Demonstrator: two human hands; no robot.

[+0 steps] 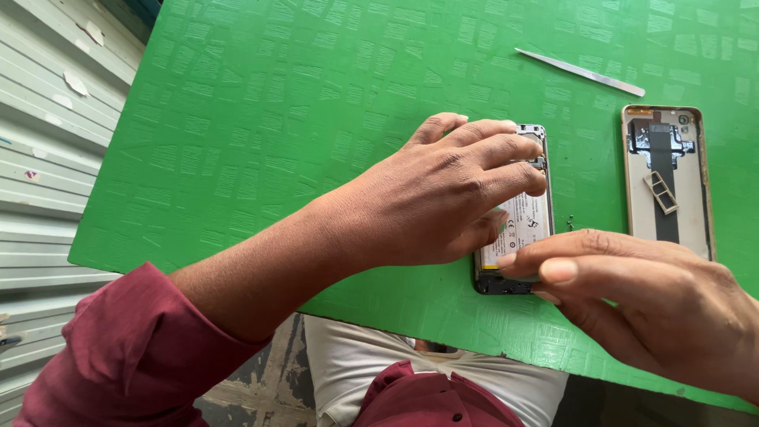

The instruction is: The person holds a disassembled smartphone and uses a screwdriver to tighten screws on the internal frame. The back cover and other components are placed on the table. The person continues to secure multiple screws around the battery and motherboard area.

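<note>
Left hand (443, 194) palm down, fingers spread flat over opened phone (522, 225) at centre of green worktop (261, 119), right hand (632, 296) at 5 o'clock pinching phone's lower edge, back cover (668, 178) at 3 o'clock, metal pry tool (581, 73) at 1 o'clock

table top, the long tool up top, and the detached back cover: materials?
Table top: looks like green painted or laminated board, glossy with an embossed block texture. Long tool: likely bare metal, thin, flat, silvery sheen. Back cover: probably plastic, pale inner face with a gold-toned rim and a dark strip.
</note>
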